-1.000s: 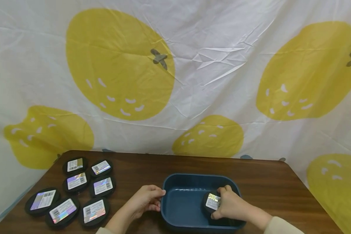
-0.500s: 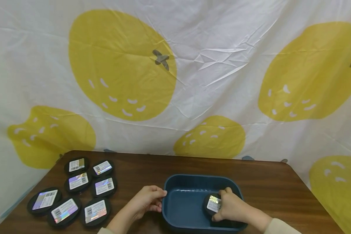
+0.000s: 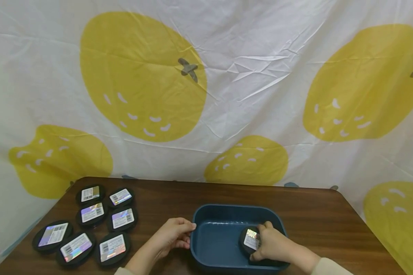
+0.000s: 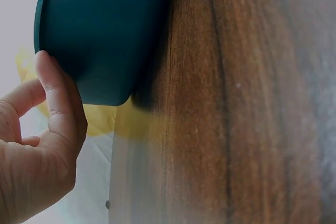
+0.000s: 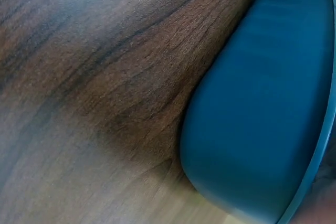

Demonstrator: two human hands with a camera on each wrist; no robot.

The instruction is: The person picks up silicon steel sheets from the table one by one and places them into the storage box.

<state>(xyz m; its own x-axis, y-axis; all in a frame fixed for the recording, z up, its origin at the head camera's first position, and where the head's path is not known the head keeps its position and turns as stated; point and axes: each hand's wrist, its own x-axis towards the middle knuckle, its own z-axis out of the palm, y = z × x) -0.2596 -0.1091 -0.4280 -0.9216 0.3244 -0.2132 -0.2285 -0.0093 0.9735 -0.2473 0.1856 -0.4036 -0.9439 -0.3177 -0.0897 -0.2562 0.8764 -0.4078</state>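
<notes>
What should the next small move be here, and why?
Probably loosen the right hand and leave the black round container there: it is already inside the blue tray, whose rim the left hand holds.

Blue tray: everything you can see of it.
The blue tray is a rounded rectangle with smooth, plastic-looking walls and a thin rim. It sits upright, open side up, on the wooden table. The left hand touches its left rim. Inside, right of centre, the right hand grips a black disc; whether it touches the tray is unclear.
</notes>
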